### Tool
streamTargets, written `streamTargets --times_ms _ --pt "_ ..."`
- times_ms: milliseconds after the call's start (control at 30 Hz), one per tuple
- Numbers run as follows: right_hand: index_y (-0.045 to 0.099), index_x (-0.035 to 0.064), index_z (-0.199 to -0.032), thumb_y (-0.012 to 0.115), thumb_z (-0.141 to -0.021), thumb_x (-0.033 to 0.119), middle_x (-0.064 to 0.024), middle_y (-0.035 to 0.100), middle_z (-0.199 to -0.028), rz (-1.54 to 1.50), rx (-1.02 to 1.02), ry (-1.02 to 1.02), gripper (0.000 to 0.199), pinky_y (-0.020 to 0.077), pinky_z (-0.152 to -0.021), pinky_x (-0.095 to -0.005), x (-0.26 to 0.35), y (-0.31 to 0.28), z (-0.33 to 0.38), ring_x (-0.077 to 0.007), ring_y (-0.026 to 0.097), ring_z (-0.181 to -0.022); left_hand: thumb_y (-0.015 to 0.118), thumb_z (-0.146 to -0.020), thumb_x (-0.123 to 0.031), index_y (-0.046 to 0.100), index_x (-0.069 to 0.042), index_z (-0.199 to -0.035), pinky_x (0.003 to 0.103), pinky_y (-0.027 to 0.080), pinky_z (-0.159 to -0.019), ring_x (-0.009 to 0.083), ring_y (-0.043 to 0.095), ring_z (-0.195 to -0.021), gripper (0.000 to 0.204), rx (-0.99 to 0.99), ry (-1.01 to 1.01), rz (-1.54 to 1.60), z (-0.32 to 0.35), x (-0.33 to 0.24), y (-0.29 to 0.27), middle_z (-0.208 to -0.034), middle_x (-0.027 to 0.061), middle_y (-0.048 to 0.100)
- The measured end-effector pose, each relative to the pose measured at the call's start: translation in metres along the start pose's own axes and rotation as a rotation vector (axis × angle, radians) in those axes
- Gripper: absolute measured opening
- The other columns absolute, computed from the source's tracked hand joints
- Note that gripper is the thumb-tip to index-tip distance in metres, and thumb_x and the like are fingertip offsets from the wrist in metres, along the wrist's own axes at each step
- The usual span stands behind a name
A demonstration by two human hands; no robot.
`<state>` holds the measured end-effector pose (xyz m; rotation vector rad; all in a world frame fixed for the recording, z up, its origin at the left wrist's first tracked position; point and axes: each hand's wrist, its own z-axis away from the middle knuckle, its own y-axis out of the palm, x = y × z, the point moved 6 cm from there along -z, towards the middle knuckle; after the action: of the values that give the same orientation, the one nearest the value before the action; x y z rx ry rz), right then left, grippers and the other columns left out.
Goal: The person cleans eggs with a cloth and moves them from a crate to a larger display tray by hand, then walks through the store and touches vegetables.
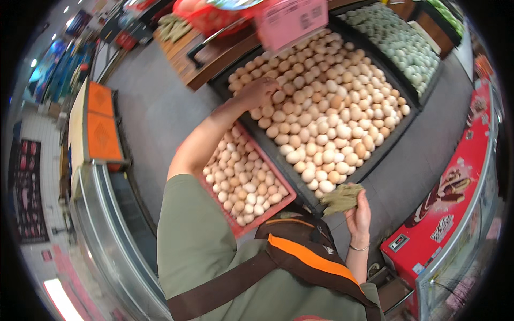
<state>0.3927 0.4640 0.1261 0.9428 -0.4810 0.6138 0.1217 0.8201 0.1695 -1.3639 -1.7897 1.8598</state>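
Observation:
My left arm reaches far over the large black tray [399, 128] heaped with brown and cream eggs. At its left side, my left hand [261, 92] is closed, its fingers curled against a pale brown egg [278, 97] at the fingertips. Close to my body, my right hand [360, 214] grips a bumpy olive-tan piece [341, 198], which resembles a moulded egg tray, by its right end. This piece hangs at the heap's near corner, beside the nearest white egg [326, 186]. Part of my right thumb shows; the other fingers are largely behind the piece.
A red crate [292, 199] of eggs stands left of the black tray. Pale green eggs [391, 40] fill another tray at far right. A pink sign [292, 24] rises behind, beside a wooden stand [201, 75]. A red freezer [433, 214] is on the right, a glass-fronted case [110, 214] left.

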Motion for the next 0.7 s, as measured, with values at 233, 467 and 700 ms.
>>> streamTargets --times_ms 233,467,700 --pt "0.053 0.0016 -0.125 0.041 -0.104 0.031 -0.0075 0.062 -0.117 0.527 0.055 -0.131 0.038 0.0502 -0.092 -0.0323 -0.002 -0.010 -0.024 -0.0160 0.062 -0.102 0.066 -0.083 -0.033 0.069 -0.007 -0.094 0.045 0.052 -0.074 0.0333 0.065 -0.086 0.029 0.343 -0.757 -0.263 0.254 0.053 -0.010 -0.088 0.0158 0.067" --pt "0.054 -0.0005 -0.123 0.043 -0.104 0.029 -0.0083 0.063 -0.116 0.239 0.110 -0.004 0.037 0.0510 -0.090 -0.0319 -0.009 0.023 -0.015 -0.0160 0.062 -0.102 0.067 -0.078 -0.026 0.069 -0.008 -0.100 0.041 0.054 -0.084 0.0300 0.065 -0.101 0.028 0.634 -0.944 -0.296 0.393 0.029 0.092 -0.104 0.0155 0.068" --pt "0.056 -0.0014 -0.123 0.045 -0.103 0.030 -0.0090 0.062 -0.119 0.299 0.082 -0.004 0.039 0.0488 -0.093 -0.0327 -0.020 0.024 0.005 -0.0180 0.061 -0.105 0.067 -0.077 -0.031 0.052 -0.017 -0.136 0.050 0.021 -0.113 0.0295 0.028 -0.141 0.063 0.755 -0.871 -0.549 0.387 0.003 0.122 -0.157 0.0100 0.025"
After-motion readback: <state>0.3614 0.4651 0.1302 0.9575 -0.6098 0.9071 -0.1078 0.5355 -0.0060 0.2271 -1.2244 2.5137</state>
